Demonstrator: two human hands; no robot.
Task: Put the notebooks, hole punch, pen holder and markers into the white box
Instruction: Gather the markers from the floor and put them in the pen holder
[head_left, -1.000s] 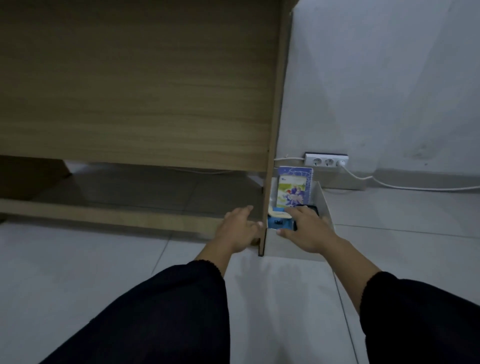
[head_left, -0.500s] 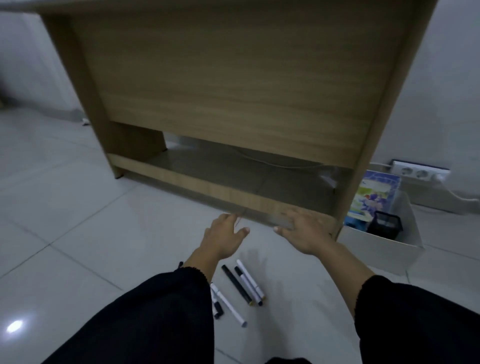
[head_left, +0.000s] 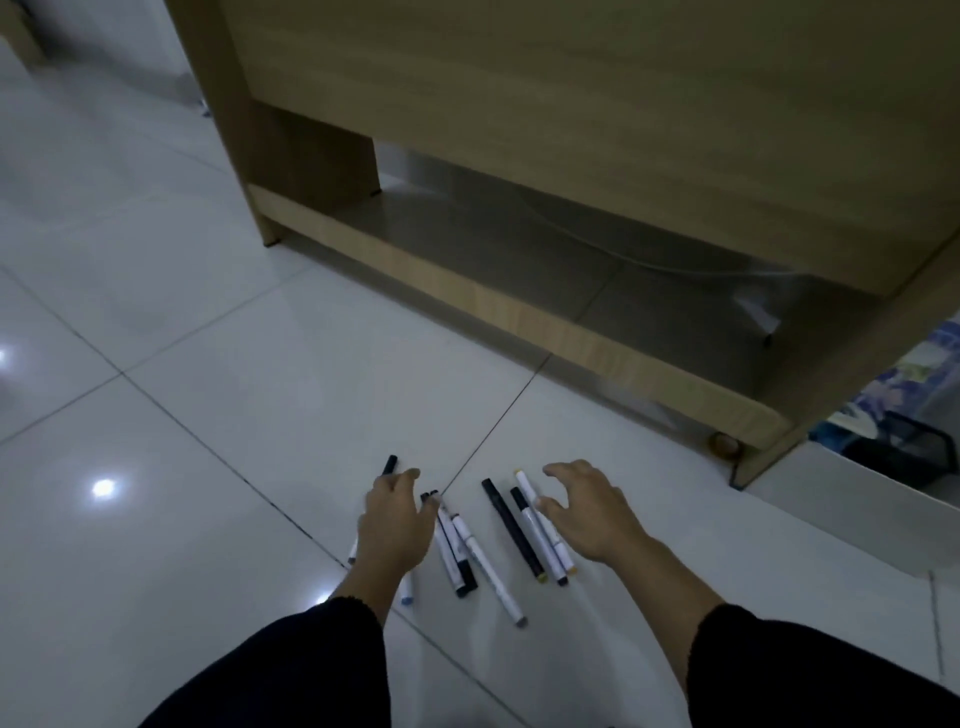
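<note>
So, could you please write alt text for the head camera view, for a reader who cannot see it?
Two bare hands, the left hand and the right hand, reach with spread fingers over markers scattered on a white tiled floor. Behind stands a wooden desk; at the right edge, a white box holds a black pen holder.

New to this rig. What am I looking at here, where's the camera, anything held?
There is no robot: a person wears one wide-angle camera on the head, looking forward and down at both bare hands. The left hand and the right hand are spread open just above a scatter of markers lying on the white tiled floor; neither hand holds anything, though the left hand covers a few markers. Behind stands a wooden desk. At the right edge is the white box, with a black mesh pen holder and a notebook already in it.
</note>
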